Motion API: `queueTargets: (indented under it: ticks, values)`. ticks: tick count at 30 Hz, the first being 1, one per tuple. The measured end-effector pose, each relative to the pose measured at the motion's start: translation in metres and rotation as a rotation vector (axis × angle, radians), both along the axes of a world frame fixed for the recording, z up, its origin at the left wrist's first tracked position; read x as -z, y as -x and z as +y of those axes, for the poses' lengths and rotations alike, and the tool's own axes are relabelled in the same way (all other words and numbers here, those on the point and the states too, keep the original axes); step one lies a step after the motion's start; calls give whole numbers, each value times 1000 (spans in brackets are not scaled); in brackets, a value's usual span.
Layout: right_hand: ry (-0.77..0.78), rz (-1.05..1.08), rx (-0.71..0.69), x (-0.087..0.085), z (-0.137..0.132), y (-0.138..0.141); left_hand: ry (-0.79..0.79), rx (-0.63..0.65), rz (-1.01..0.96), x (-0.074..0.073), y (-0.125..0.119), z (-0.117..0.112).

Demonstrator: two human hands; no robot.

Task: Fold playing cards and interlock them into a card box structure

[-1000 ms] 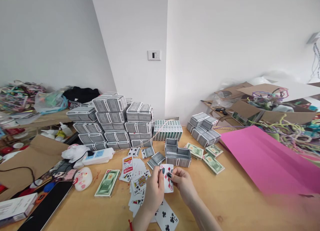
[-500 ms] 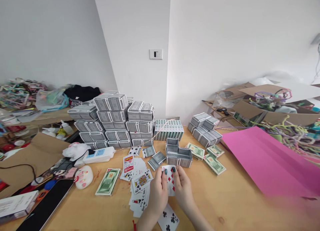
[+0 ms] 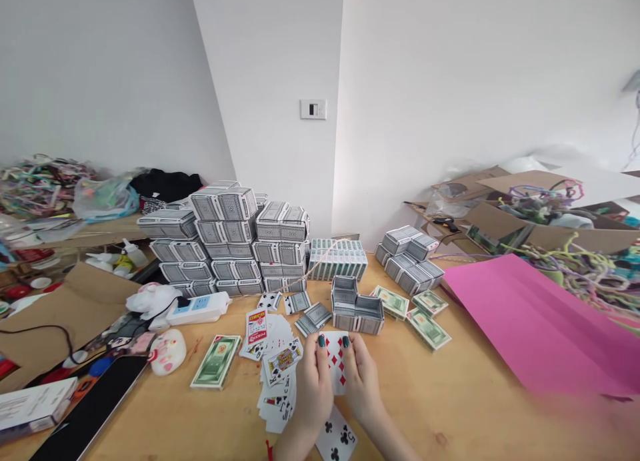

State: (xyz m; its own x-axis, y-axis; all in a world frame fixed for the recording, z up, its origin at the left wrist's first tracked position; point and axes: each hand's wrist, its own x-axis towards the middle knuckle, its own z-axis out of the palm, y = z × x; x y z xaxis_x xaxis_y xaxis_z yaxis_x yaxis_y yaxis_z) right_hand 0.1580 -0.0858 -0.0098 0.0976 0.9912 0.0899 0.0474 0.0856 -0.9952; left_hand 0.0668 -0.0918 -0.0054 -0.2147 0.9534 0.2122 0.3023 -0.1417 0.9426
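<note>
Between my two hands is a playing card (image 3: pixel 335 362) with red diamonds facing up. My left hand (image 3: pixel 317 381) grips its left edge, thumb on the face, and my right hand (image 3: pixel 361 376) grips the right edge the same way. The fingers behind the card are hidden. Under my wrists lies a five of clubs (image 3: pixel 336 437). Left of my hands spread loose cards (image 3: pixel 278 405), a king (image 3: pixel 283 362) and a red poker card (image 3: pixel 257 328). Just beyond my hands stands a piece built of folded cards (image 3: pixel 358 313), stepped and open on top.
Stacked folded-card blocks (image 3: pixel 225 231) rise at the back left, with a smaller stack (image 3: pixel 410 258) at the back right. Green card packs (image 3: pixel 216 362) lie on the table. A power strip (image 3: pixel 199 309), a phone (image 3: pixel 90 408) and a pink sheet (image 3: pixel 540 328) flank the work area.
Both hands have shifted slightly, the left one a little leftward. More of the diamond card's face shows between the thumbs. The things on the table stay where they were.
</note>
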Motion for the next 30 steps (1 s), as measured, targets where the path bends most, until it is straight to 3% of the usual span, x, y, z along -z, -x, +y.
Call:
queueTargets:
  ticks: [8,17,24,30]
  values:
    - [1,107,-40,-3,-1,-1,27,32,-23,-4,0,-2]
    - [106,296,-81,-14,-2,-1,42,71,-133,-11,0,-3]
    - [132,356,-85,-9,-1,-3,32,66,-190,-18,-2,-8]
    - [126,366,-83,-10,0,-2,49,74,-202,-16,-2,-8]
